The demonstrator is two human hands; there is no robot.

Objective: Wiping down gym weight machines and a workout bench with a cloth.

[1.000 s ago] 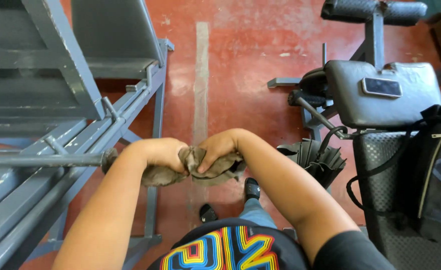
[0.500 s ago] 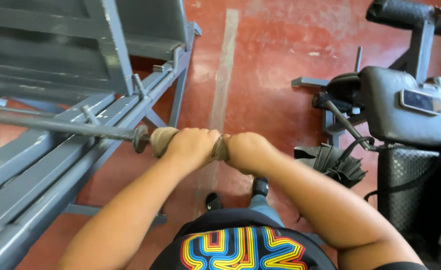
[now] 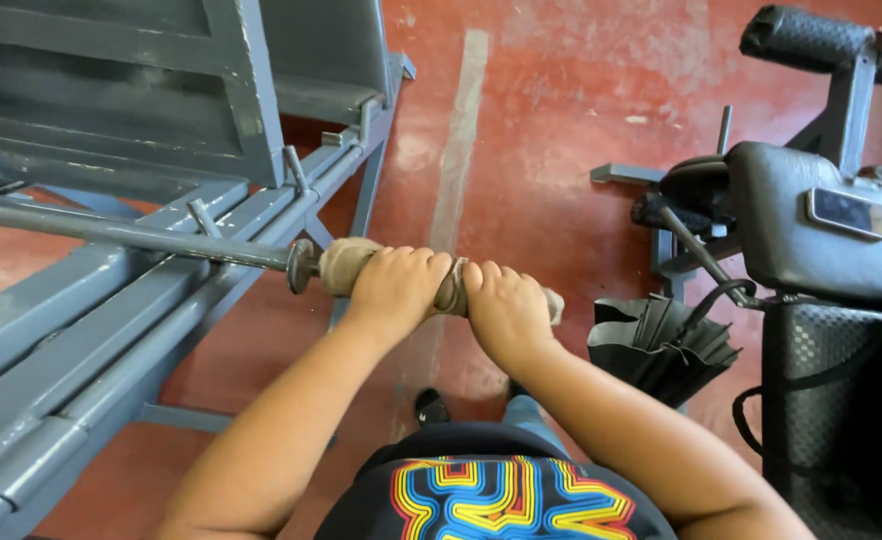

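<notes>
A grey-brown cloth (image 3: 344, 263) is wrapped around the near end of a long grey metal bar (image 3: 121, 234), just past the bar's collar (image 3: 303, 265). My left hand (image 3: 397, 287) grips the cloth-covered end right beside the collar. Touching it on the right, my right hand (image 3: 504, 308) is closed over the same wrapped end, and a corner of cloth sticks out beyond its knuckles. The bar runs off to the left across a grey steel bench frame (image 3: 111, 330).
A dark padded gym bench (image 3: 821, 225) with a phone (image 3: 849, 212) lying on it stands at the right. A folded black umbrella (image 3: 666, 345) lies on the red floor (image 3: 551, 120) beside it. My feet are below the hands.
The cloth was a loose bundle between my hands beside the bar's end; now it is wrapped on the bar with both hands gripping it. The view has shifted left.
</notes>
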